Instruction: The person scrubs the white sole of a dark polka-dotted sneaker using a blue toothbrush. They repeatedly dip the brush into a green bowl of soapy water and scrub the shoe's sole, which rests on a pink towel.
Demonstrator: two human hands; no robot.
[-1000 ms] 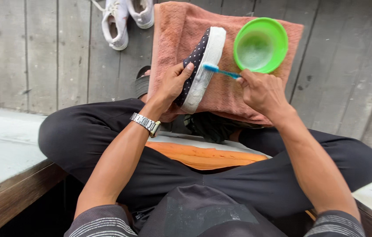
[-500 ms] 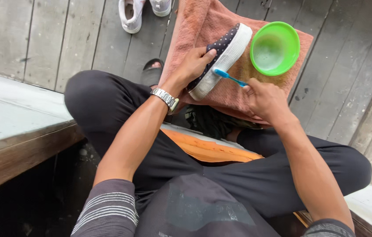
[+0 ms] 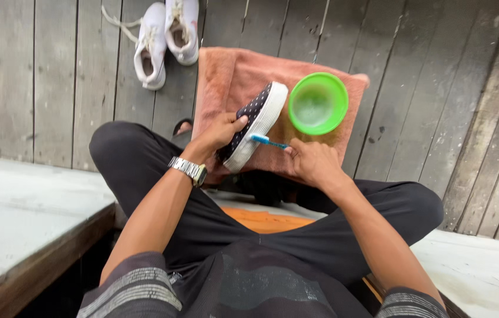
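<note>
Pink terry towel (image 3: 232, 76): spread on grey planks, upper centre of frame.
Dark dotted white-soled slip-on shoe (image 3: 255, 121): on towel, clasped by left hand (image 3: 221, 131).
Blue toothbrush (image 3: 268, 141): pinched in right hand (image 3: 313, 164), bristles on sole.
Green plastic bowl (image 3: 318, 103): just right of shoe.

You are looking at a soft, nubby pink cloth towel (image 3: 226, 76) lying on rough, weathered grey wood planks (image 3: 426, 94). Your left hand (image 3: 221, 131) is gripping a dotted dark cloth shoe (image 3: 253, 121) with a smooth white rubber sole. Your right hand (image 3: 313, 162) is holding a blue plastic toothbrush (image 3: 268, 141). Far right, a glossy green plastic bowl (image 3: 318, 103) is shining. Your metal watch (image 3: 189, 170) is glinting.
</note>
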